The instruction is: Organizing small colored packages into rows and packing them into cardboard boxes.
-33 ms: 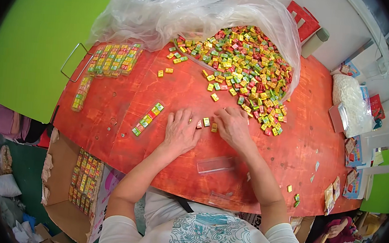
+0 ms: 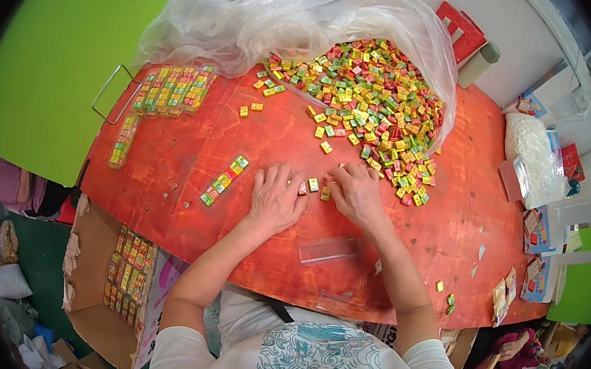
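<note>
My left hand (image 2: pixel 277 198) lies palm down on the red table, fingers spread and slightly bent. Beside its thumb and forefinger sits a small wrapped block (image 2: pixel 303 188). A yellow wrapped block (image 2: pixel 314 185) and a gold one (image 2: pixel 325 193) lie between the hands. My right hand (image 2: pixel 358 193) is on the other side, its fingers bent inward near the gold block; what is under the fingertips is hidden. Left of my left hand lies a clear tray (image 2: pixel 224 180) filled with a row of coloured blocks. Nearer me is a clear plastic tray (image 2: pixel 328 251) with no blocks in it.
A big heap of wrapped blocks (image 2: pixel 386 108) spills from a clear plastic bag (image 2: pixel 254 19) at the back. Filled trays (image 2: pixel 173 91) are stacked at the far left. Below the table's left edge stands a cardboard box (image 2: pixel 91 307) with more packs. Another person's hand (image 2: pixel 510 347) shows lower right.
My right hand has shifted very slightly, its fingers curling a little. The left hand and the blocks between the hands look the same.
</note>
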`<state>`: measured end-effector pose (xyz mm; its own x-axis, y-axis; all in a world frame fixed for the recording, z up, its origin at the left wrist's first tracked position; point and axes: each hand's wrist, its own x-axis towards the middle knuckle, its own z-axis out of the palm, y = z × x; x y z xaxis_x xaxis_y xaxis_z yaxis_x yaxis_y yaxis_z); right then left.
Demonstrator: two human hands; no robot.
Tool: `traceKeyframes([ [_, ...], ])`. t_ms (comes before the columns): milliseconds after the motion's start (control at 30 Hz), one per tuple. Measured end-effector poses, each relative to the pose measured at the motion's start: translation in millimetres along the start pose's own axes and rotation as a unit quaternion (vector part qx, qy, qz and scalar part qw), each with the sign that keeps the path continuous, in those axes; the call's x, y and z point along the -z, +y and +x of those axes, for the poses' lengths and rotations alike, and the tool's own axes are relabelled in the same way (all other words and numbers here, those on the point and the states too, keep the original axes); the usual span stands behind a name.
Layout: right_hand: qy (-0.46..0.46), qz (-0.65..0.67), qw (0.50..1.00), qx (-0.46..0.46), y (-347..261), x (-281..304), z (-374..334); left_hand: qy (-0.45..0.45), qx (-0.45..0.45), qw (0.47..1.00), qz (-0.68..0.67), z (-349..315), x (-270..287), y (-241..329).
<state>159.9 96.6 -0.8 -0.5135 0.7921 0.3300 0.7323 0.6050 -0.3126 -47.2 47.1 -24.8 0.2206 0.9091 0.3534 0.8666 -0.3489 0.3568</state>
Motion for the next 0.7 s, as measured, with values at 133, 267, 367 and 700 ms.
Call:
traceKeyframes([
  [133, -0.053, -0.03, 0.998, 0.024, -8.6, 13.1, -8.9, 0.05, -0.03, 0.998, 0.026, 10.1, -7.3, 2.6],
  [267, -0.051, -0.07, 0.996, 0.029, -1.8, 3.5, -12.8, -0.021, -0.049, 0.998, 0.04, 11.2, -18.2, 3.2],
  [367, 0.001, -0.051, 0.998, 0.034, 4.1, -0.6, -12.1, -0.03, -0.052, 0.998, 0.027, 3.8, -18.6, 5.7],
  [700, 0.007, -0.052, 0.999, 0.01, 9.4, 2.8, -15.8, -0.047, -0.044, 0.998, -0.002, 14.1, -16.0, 15.5],
])
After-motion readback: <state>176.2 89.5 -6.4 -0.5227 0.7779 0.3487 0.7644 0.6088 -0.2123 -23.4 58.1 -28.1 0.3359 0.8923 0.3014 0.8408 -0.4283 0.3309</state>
